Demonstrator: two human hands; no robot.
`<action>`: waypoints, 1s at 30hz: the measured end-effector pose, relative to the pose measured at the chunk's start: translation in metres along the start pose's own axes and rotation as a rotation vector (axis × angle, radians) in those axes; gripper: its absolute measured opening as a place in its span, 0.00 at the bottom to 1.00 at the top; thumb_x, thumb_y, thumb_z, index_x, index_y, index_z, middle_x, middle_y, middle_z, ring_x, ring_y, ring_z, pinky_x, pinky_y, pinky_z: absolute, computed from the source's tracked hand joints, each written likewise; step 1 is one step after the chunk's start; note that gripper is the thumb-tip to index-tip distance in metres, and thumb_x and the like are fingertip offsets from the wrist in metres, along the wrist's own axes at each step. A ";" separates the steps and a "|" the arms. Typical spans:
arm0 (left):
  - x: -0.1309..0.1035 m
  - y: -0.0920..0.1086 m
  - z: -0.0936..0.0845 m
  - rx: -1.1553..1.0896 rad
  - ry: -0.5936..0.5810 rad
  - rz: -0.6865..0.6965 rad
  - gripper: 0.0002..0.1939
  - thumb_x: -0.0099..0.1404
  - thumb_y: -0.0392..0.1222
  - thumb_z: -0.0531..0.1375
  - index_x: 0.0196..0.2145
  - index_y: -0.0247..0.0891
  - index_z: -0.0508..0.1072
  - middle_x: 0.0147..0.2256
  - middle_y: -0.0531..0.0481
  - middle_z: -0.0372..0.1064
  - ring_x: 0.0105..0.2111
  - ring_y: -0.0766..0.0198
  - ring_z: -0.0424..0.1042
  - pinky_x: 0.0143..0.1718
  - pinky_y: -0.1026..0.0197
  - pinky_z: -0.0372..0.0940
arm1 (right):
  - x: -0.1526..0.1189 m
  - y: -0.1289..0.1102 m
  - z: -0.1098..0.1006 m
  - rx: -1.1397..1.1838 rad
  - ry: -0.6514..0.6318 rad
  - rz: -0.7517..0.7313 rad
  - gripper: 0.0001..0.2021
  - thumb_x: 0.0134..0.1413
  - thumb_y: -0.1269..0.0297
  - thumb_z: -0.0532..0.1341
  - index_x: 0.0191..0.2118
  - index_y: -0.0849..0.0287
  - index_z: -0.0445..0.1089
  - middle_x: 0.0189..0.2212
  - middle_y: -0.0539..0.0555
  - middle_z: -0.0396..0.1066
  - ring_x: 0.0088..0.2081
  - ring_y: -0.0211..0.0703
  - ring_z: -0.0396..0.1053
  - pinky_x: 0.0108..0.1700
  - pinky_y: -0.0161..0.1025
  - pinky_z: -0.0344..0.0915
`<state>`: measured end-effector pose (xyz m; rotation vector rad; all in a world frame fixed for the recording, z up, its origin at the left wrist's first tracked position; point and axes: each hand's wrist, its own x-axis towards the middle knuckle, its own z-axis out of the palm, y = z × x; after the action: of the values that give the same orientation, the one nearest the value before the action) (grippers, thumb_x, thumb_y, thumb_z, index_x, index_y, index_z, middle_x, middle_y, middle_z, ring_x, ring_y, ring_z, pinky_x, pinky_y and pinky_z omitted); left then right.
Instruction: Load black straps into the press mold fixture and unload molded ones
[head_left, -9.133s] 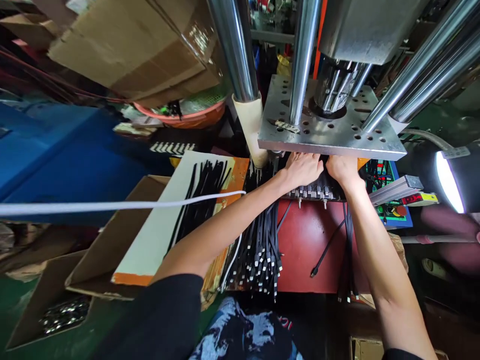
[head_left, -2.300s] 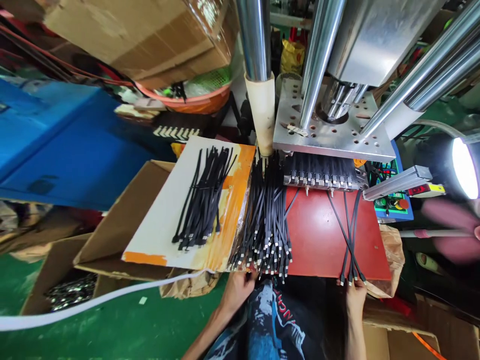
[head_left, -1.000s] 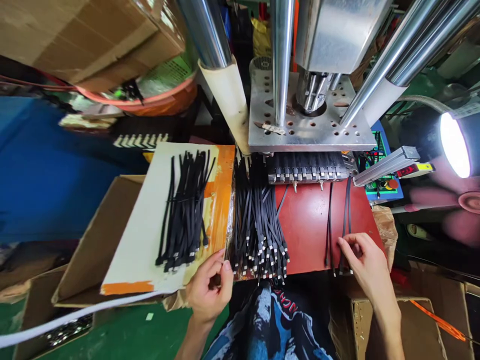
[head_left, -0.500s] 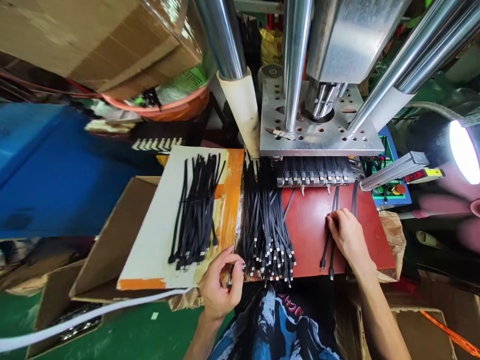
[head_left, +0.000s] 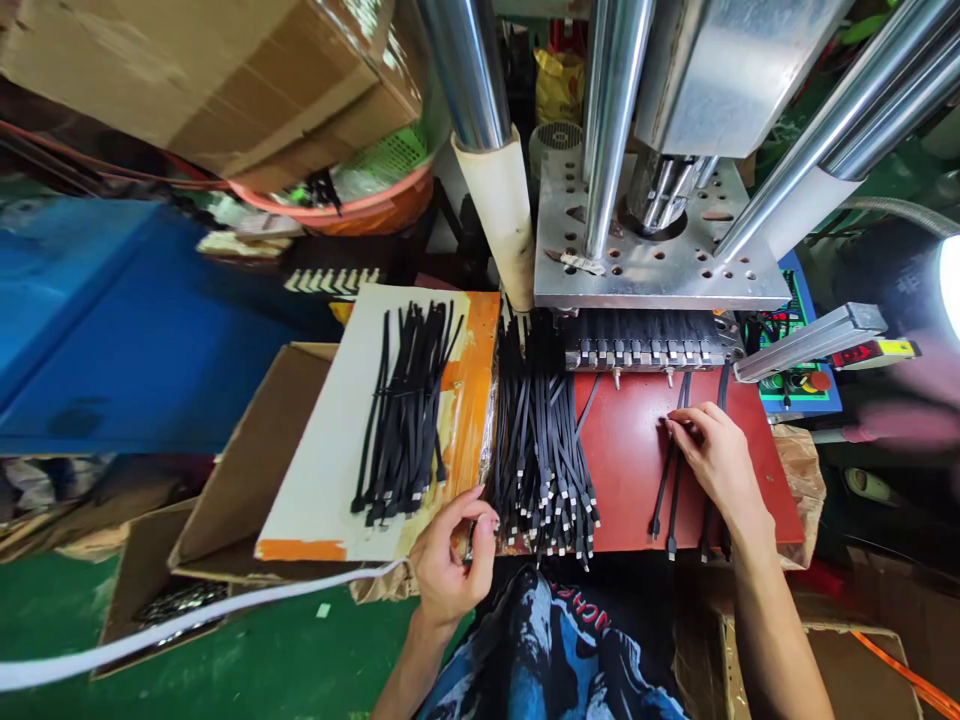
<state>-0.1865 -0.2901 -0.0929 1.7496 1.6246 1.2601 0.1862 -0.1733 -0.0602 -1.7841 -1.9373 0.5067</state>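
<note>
Two slim, flat black cables lie on the dark red board, in front of the black fixture with a row of silver-tipped plugs. The right hand has thumb and fingertips drawn together at them; whether they grip is unclear. A light pinch without tugging should serve best, keeping the strands uncrossed. The left hand curls loosely beside the thick black cable pile; I cannot tell if it holds anything.
</note>
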 end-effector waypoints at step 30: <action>0.017 0.022 0.000 0.062 0.004 0.128 0.18 0.70 0.30 0.57 0.57 0.37 0.70 0.31 0.54 0.74 0.31 0.66 0.77 0.41 0.62 0.75 | -0.011 0.037 -0.046 -0.048 0.256 0.264 0.19 0.62 0.46 0.58 0.46 0.54 0.75 0.43 0.58 0.79 0.41 0.54 0.77 0.47 0.48 0.69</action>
<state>-0.1760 -0.2790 -0.0698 1.9162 1.5920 1.2836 0.2437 -0.1828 -0.0434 -2.0382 -1.5642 0.2994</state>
